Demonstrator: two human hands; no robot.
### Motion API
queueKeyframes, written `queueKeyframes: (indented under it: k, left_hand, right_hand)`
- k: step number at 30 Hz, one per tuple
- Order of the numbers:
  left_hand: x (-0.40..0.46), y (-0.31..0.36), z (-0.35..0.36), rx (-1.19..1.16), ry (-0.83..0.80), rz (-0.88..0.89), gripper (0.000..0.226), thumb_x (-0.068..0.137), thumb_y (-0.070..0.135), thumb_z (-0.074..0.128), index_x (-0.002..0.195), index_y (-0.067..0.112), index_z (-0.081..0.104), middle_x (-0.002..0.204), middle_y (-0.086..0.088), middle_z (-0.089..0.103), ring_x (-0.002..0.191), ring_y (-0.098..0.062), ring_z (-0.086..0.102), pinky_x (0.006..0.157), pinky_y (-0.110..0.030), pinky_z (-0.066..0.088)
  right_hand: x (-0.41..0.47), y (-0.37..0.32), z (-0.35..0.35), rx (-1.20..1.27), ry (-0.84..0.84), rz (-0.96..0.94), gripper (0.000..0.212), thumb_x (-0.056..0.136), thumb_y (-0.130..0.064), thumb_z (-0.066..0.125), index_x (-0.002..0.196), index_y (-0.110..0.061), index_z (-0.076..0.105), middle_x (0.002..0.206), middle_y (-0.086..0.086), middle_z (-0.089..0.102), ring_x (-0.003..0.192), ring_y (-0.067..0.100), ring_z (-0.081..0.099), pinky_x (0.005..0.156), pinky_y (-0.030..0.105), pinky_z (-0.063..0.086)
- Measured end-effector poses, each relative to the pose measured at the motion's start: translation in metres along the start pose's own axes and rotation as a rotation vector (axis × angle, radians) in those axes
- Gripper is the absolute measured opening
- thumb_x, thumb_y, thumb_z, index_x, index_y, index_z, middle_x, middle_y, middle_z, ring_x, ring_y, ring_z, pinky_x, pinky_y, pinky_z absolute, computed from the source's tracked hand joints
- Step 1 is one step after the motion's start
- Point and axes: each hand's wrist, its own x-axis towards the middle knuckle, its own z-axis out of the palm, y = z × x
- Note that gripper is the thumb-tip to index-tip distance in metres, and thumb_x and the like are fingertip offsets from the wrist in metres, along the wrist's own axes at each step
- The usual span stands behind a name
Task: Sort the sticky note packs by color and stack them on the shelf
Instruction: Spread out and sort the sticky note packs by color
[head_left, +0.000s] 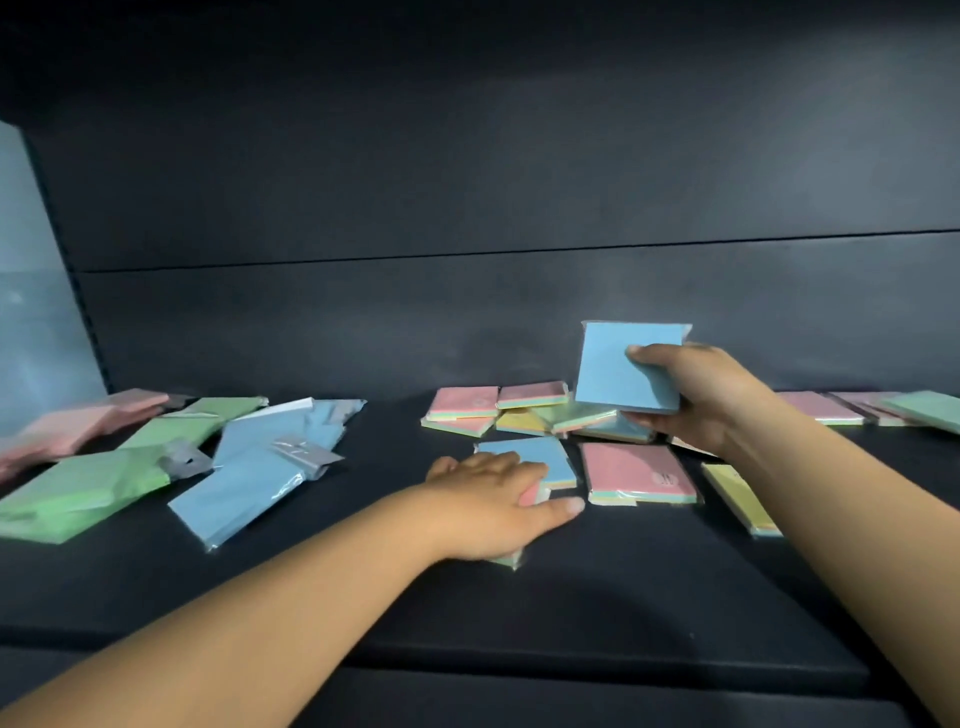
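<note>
Packs lie unsorted on the shelf (571, 597). Right hand (711, 395) grips a blue pack (618, 369); left hand (493, 499) presses flat on another pack (550, 457). Slick wrappers risk sliding stacks.

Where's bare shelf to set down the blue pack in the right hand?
Bare dark shelf lies in front, between the two forearms. A narrower gap separates the large blue wrapped sheets from the small multicolour packs. Crowded: under the right hand holding the square blue sticky-note pack, and around the left hand.
</note>
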Motion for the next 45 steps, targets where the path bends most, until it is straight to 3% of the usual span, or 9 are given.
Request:
queueKeyframes:
  k: [8, 13, 20, 30, 34, 36, 38, 40, 45]
  left_hand:
    - [0.005, -0.007, -0.010, -0.350, 0.473, 0.009, 0.048, 0.098, 0.044, 0.025, 0.138, 0.026, 0.042, 0.149, 0.007, 0.036, 0.138, -0.010, 0.027, 0.111, -0.028, 0.024]
    - [-0.047, -0.044, -0.018, -0.477, 0.745, -0.141, 0.043, 0.096, 0.039, 0.037, 0.102, 0.009, 0.068, 0.109, -0.003, 0.068, 0.108, -0.019, 0.058, 0.089, -0.024, 0.038]
    - [-0.143, -0.131, 0.009, -0.411, 0.948, -0.363, 0.033, 0.094, 0.032, 0.048, 0.084, 0.013, 0.073, 0.074, 0.006, 0.066, 0.085, -0.016, 0.062, 0.072, -0.024, 0.040]
    - [-0.187, -0.227, 0.043, -0.081, 0.843, -0.161, 0.046, 0.085, 0.040, 0.036, 0.076, 0.011, 0.071, 0.072, 0.002, 0.067, 0.070, -0.019, 0.061, 0.065, -0.021, 0.038]
    - [-0.185, -0.234, 0.041, -0.075, 0.852, -0.051, 0.041, 0.085, 0.038, 0.038, 0.074, 0.015, 0.070, 0.068, 0.006, 0.066, 0.067, -0.014, 0.059, 0.064, -0.020, 0.040]
    - [-0.182, -0.235, 0.037, -0.072, 0.859, -0.026, 0.043, 0.085, 0.039, 0.036, 0.073, 0.015, 0.069, 0.066, 0.006, 0.066, 0.065, -0.016, 0.061, 0.060, -0.022, 0.041]
    - [-0.178, -0.236, 0.033, -0.099, 0.868, -0.015, 0.047, 0.084, 0.045, 0.033, 0.077, 0.016, 0.070, 0.071, 0.006, 0.068, 0.070, -0.017, 0.062, 0.062, -0.023, 0.039]
    - [-0.174, -0.237, 0.032, -0.148, 0.872, -0.014, 0.049, 0.084, 0.050, 0.033, 0.088, 0.018, 0.069, 0.082, 0.006, 0.069, 0.082, -0.015, 0.060, 0.066, -0.023, 0.037]
    - [-0.170, -0.241, 0.036, -0.229, 0.923, 0.000, 0.028, 0.091, 0.036, 0.047, 0.094, 0.018, 0.068, 0.090, 0.006, 0.067, 0.087, -0.013, 0.054, 0.069, -0.025, 0.037]
  right_hand:
    - [-0.008, 0.002, 0.006, -0.008, -0.079, 0.031, 0.011, 0.092, -0.008, 0.045, 0.084, -0.014, 0.047, 0.081, 0.007, 0.058, 0.068, 0.020, 0.059, 0.052, 0.033, 0.055]
    - [-0.022, 0.003, 0.023, -0.029, -0.217, -0.046, 0.009, 0.092, -0.003, 0.050, 0.088, -0.010, 0.053, 0.086, 0.009, 0.065, 0.075, 0.022, 0.065, 0.069, 0.042, 0.055]
    - [-0.054, 0.004, 0.082, -0.017, -0.303, 0.017, 0.005, 0.087, -0.001, 0.058, 0.084, -0.005, 0.059, 0.084, 0.010, 0.065, 0.071, 0.020, 0.063, 0.065, 0.037, 0.055]
    - [-0.046, 0.039, 0.262, -0.070, -0.269, 0.041, 0.006, 0.089, 0.001, 0.057, 0.087, -0.003, 0.053, 0.079, 0.011, 0.060, 0.065, 0.022, 0.060, 0.040, 0.027, 0.051]
    - [-0.021, 0.065, 0.291, -0.381, -0.075, -0.029, 0.014, 0.085, -0.007, 0.063, 0.094, -0.003, 0.054, 0.111, 0.017, 0.061, 0.099, 0.033, 0.061, 0.075, 0.042, 0.055]
    - [-0.016, 0.072, 0.293, -0.667, 0.012, -0.096, 0.023, 0.086, -0.015, 0.062, 0.102, -0.004, 0.051, 0.099, 0.010, 0.058, 0.086, 0.027, 0.056, 0.064, 0.032, 0.047]
    - [-0.018, 0.073, 0.290, -0.865, 0.035, -0.134, 0.019, 0.088, -0.018, 0.059, 0.083, -0.006, 0.046, 0.072, 0.006, 0.046, 0.061, 0.020, 0.044, 0.046, 0.026, 0.029]
    - [-0.017, 0.075, 0.288, -0.961, 0.054, -0.170, 0.034, 0.088, -0.017, 0.058, 0.062, -0.009, 0.037, 0.059, 0.004, 0.036, 0.052, 0.018, 0.036, 0.043, 0.025, 0.024]
    - [-0.022, 0.078, 0.284, -1.082, 0.034, -0.212, 0.044, 0.091, -0.029, 0.055, 0.058, -0.007, 0.037, 0.057, 0.005, 0.036, 0.050, 0.017, 0.034, 0.047, 0.028, 0.027]
